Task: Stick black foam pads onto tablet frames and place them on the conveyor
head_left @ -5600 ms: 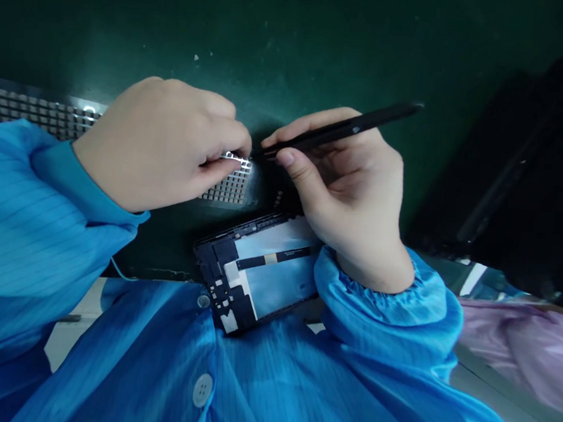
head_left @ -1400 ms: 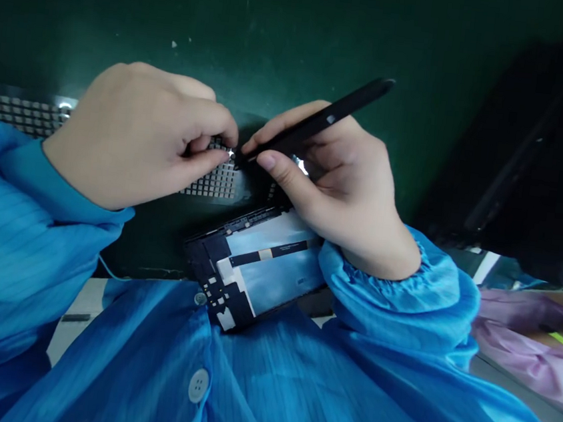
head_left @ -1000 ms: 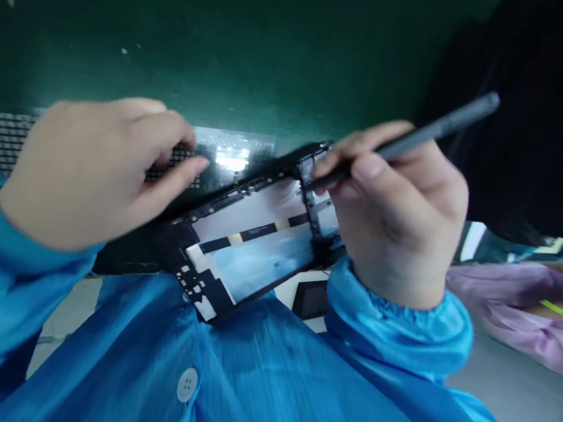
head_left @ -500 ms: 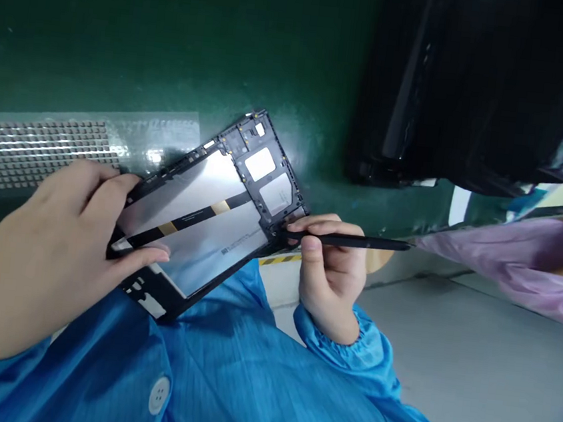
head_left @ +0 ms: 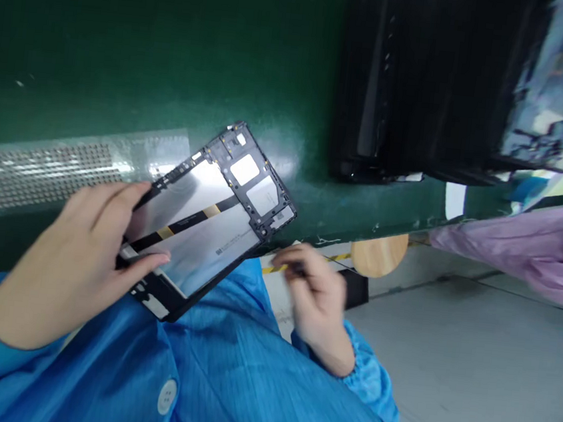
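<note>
An opened tablet point(head_left: 197, 219), its silver battery and dark inner frame showing, is held tilted at the table's front edge. My left hand point(head_left: 81, 250) grips it at the lower left, with the thumb over the battery and the fingers at the far edge. Apart from the tablet's right corner, my right hand point(head_left: 318, 289) is closed in a pinch and smeared by motion. A dark bit of the slim black stick-shaped tool point(head_left: 298, 267) shows between its fingers; most of that tool is hidden.
A clear sheet with rows of small grey pieces point(head_left: 38, 175) lies on the green table point(head_left: 178, 46) at left. Black trays or cases point(head_left: 425, 85) stand at the back right. Beyond the edge are a round wooden stool top point(head_left: 379, 255) and another person's pink sleeve point(head_left: 519, 243).
My right hand has drawn back from the tablet's right corner, down and toward me, and the black tool has turned out of plain sight. My left hand still grips the tablet. The view has shifted slightly.
</note>
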Demonstrator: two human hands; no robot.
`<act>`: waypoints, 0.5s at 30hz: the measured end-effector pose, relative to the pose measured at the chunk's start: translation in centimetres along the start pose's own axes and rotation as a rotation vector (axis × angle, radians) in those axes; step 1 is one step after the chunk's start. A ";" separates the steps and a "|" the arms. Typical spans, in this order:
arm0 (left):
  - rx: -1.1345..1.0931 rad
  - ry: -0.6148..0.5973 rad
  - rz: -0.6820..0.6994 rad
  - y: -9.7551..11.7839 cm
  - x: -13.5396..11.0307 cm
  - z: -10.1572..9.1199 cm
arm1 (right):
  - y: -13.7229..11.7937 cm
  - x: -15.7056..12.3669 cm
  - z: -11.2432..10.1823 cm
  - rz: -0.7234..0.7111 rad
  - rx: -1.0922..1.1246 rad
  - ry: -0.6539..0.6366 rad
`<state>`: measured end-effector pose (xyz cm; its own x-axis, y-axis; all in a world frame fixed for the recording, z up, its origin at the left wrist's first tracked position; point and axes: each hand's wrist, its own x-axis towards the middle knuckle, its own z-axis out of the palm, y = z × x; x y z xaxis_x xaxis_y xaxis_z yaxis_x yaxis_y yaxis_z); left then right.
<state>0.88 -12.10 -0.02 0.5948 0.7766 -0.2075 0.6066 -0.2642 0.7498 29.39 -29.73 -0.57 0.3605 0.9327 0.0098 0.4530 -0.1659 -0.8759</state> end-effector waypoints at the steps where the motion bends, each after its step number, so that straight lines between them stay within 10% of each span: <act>1: 0.053 0.005 0.040 0.5 -0.4 0.5 | -0.4 -1.1 0.6 0.041 0.015 -0.120; 4: 0.010 0.125 0.110 2.2 -1.8 2.0 | -1.5 -3.9 2.4 0.021 0.199 -0.233; 8: -0.050 0.300 0.225 3.5 -2.5 2.2 | -1.9 -2.1 3.0 0.171 0.382 0.072; 11: -0.129 0.564 0.266 3.2 -2.4 0.8 | -3.3 7.4 5.0 0.175 0.515 0.189; 15: -0.236 0.879 0.239 2.1 -2.8 -0.5 | -9.1 25.5 13.7 -0.037 0.646 -0.037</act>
<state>0.20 -14.56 2.43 0.0197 0.8955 0.4446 0.3398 -0.4242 0.8394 23.26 -0.04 0.99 0.3203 0.9465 0.0394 -0.1211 0.0821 -0.9892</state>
